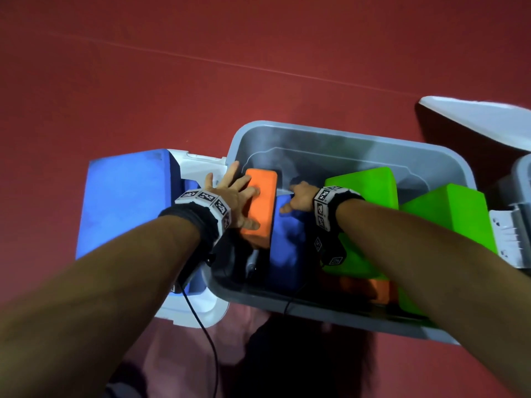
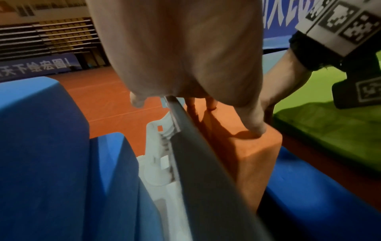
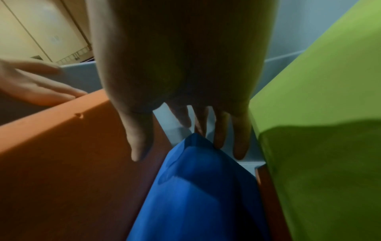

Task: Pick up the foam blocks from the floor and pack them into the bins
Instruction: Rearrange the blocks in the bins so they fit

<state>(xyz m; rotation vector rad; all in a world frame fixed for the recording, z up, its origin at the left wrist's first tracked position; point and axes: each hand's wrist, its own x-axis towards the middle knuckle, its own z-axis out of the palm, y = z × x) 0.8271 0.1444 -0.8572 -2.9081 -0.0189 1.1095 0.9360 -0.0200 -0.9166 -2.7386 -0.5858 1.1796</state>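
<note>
**Both hands inside a grey bin, settling foam blocks**

Seen from the head camera, a person's two bare forearms reach down into a grey plastic storage bin [image 1: 448,159] standing on a dark red floor [image 1: 172,81]. Each wrist wears a black strap with a band of black-and-white printed markers.

The left hand [image 1: 240,201] lies flat with fingers spread wide on the broad face of an orange rectangular foam block [image 1: 263,191], which stands on edge against the bin's left wall. From the left wrist camera, the straight fingers [image 2: 255,124] press on that face – nothing is curled around it.

The right hand [image 1: 300,198] reaches down beside the orange block, above a blue foam block [image 1: 284,248] lying deeper in the bin. In the right wrist view its fingers [image 3: 240,146] hang straight and slightly apart in the gap between the orange block, the blue block's top corner and a large bright green foam block [image 1: 363,188]; they hold nothing, and one fingertip appears to touch the blue corner.

A second green foam block [image 1: 448,214] leans at the bin's right end, and another orange piece [image 1: 370,291] shows lower down (partly hidden).

Outside the bin, to its left, a large blue foam block [image 1: 126,202] rests on a white plastic lid [image 1: 201,165].
</note>
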